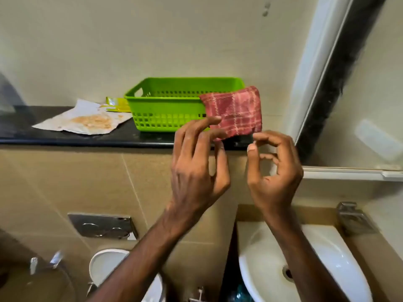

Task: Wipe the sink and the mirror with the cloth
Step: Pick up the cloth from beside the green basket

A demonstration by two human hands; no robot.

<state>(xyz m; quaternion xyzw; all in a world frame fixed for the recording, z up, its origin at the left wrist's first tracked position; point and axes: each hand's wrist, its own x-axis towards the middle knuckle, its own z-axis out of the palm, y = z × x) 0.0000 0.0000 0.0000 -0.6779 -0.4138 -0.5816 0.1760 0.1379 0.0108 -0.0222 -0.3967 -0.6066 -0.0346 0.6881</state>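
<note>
In the head view, both hands were raised in front of the tiled wall, with the red checked cloth (237, 112), folded into a small rectangle, just above the fingertips. The left hand (196, 168) had its fingers mostly stretched. Its index and middle fingers lay on the lower left corner of the cloth, the thumb came up just under this corner, and so this hand seemed to pinch the cloth there. The right hand (274, 171) had its fingers curled, and the tip of the index finger was at the lower right corner of the cloth. I could not tell whether this hand touched or gripped it.

Behind the cloth, above the left hand, a bright green plastic basket with a lattice wall (165, 110) stood on the black stone tabletop (122, 138), and the cloth covered the right end of the basket. Further to the left of the left hand, a crumpled stained white paper (87, 120) and a yellow packet (115, 104) lay on the same tabletop.

The white ceramic sink (331, 247) was below the right hand, partly hidden by the right forearm. The white-framed mirror (375, 94) was on the wall up and to the right of the right hand. A chrome flush plate (102, 225) was on the wall below the left hand.
</note>
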